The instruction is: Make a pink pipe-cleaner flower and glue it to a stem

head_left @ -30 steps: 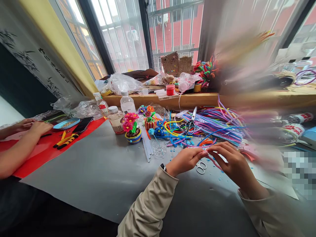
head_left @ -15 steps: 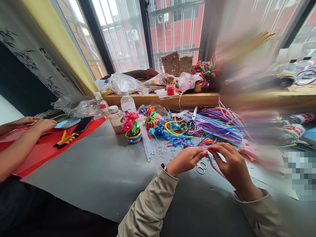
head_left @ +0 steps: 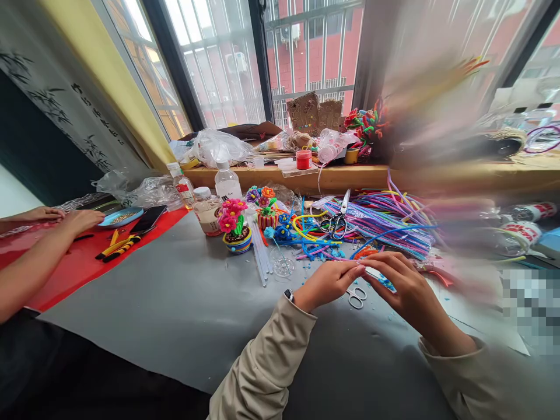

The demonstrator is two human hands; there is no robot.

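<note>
My left hand is closed in a pinch on a pink pipe cleaner, of which only a little shows at the fingertips. My right hand meets it there, thumb and fingers pinched on the same pipe cleaner; its rest is hidden behind the hands. Just below the fingertips lie small scissors with pale handles, their blades hidden. Beyond the hands is a heap of coloured pipe cleaners, with large black-handled scissors lying on it.
A potted pink pipe-cleaner flower, clear glue sticks and bottles stand or lie left of the heap. Another person's hands work over a red sheet at the left. A cluttered wooden sill runs behind.
The pink pipe cleaner's tail, which hung below my right hand, is now out of sight. My right hand has turned slightly, its thumb lower. My left hand has barely moved.
</note>
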